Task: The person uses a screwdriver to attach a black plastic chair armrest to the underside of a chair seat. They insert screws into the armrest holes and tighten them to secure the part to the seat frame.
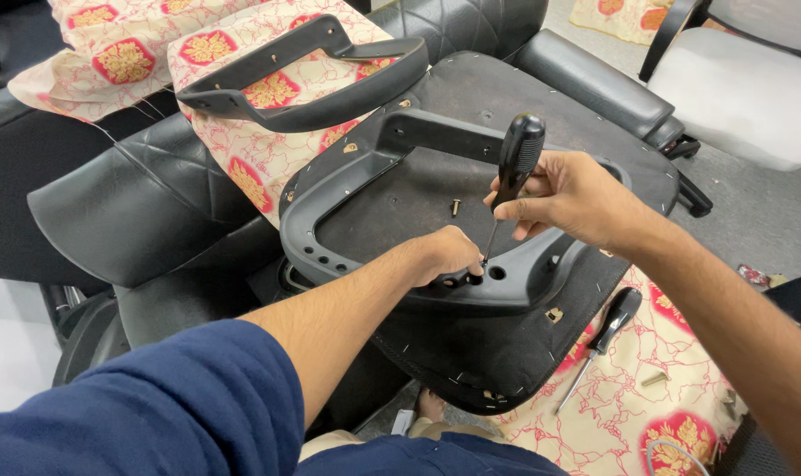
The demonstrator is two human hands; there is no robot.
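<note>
Right hand (570, 196): closed around the black handle of a screwdriver (511, 181), fingers wrapped on the lower part of the grip.
Screwdriver axis: nearly upright, leaning a little; handle up and toward the far side, thin shaft running down and toward the person, tip at a hole in the armrest bracket.
Left hand (444, 256): fingers curled shut at the near rim of the black armrest (347, 176), just beside the tip; it seems to pinch a screw there, but the fingers hide it, so I cannot be sure.
Armrest position: it lies flat on the underside of the seat base (506, 348), along the near-left edge, its mounting holes (497, 273) facing up.
Key relation: the tip meets the hole directly under the right hand, and the left hand is the nearer one to that hole.
Loose screw (456, 208): it lies on the seat base inside the armrest loop, apart from both hands.
Second armrest (303, 75): on patterned cloth at the far-left side.
Spare screwdriver (599, 345): on patterned cloth by the near-right edge of the seat base, untouched.
</note>
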